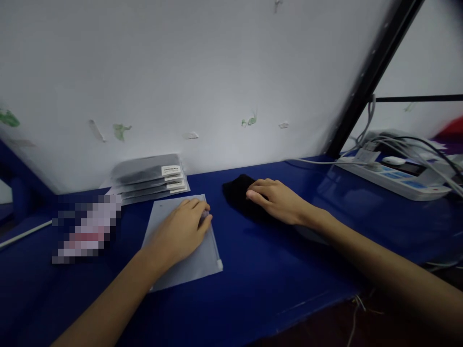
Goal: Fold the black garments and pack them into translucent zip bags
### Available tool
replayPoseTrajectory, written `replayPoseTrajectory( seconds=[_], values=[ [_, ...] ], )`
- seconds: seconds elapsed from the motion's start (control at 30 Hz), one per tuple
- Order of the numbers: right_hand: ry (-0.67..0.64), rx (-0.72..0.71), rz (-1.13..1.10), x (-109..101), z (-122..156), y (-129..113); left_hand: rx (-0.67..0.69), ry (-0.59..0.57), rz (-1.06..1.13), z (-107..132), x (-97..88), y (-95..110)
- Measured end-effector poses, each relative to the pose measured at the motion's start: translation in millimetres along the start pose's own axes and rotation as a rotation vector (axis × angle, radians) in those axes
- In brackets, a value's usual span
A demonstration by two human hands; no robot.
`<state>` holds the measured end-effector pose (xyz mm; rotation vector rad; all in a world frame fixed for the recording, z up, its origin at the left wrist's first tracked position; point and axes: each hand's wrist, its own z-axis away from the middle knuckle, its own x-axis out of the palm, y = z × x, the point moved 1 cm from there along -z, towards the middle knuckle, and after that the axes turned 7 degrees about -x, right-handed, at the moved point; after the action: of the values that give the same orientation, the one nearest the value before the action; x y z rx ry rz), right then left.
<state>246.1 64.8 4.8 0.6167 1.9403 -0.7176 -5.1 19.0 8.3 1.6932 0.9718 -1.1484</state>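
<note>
My left hand (184,229) lies over a flat frosted zip bag (191,272), its fingers loosely bent near the zip edge and the thumb apart from them. A white slider sits at the bag's near right corner. To the right, my right hand (278,197) is on a piece of black cloth (237,193) lying on the blue table, with the fingers and thumb closed on its right part. The cloth's exact kind cannot be made out. Behind the left hand is a stack of packed zip bags (144,176) with dark contents and white labels.
A blurred-out pale packet (90,226) lies at the left by a white cable (25,234). A grey-white device (398,178) with blue keys stands at the right under tangled cables. The white wall (217,72) rises behind the blue table (246,299).
</note>
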Motion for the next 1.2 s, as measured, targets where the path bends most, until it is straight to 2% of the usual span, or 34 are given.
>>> replayPoseTrajectory(
  seconds=[0.13,0.3,0.37,0.47,0.63,0.73,0.83,0.93,1.03,1.1,1.2],
  values=[
    [-0.028,-0.001,-0.031,-4,0,-7,-0.095,0.040,0.011,2,0.6,-1],
    [0.030,0.062,0.071,1,0,-14,-0.129,0.072,-0.099,4,-1.7,5],
    [0.043,0.041,0.089,4,0,-15,-0.087,0.094,-0.135,5,-2.2,7],
    [0.039,-0.018,0.083,6,1,-15,0.059,0.112,-0.116,7,-2.0,12],
    [0.061,-0.086,0.141,8,0,-23,0.283,0.054,-0.057,13,-1.1,27],
    [0.107,-0.047,0.121,11,-2,-30,0.335,0.007,-0.073,16,-1.1,36],
    [0.198,0.056,-0.113,12,-5,-31,0.335,-0.053,-0.099,17,-0.9,41],
    [0.422,0.157,-0.221,2,-8,-18,0.287,-0.079,-0.125,14,-1.6,40],
    [0.621,0.295,-0.067,-14,-5,8,0.208,-0.058,-0.165,9,-4.3,32],
    [0.621,0.414,0.081,-22,1,30,0.135,-0.024,-0.197,6,-6.7,24],
    [0.511,0.487,0.242,-23,12,60,0.030,0.042,-0.241,3,-8.9,11]
  ],
)
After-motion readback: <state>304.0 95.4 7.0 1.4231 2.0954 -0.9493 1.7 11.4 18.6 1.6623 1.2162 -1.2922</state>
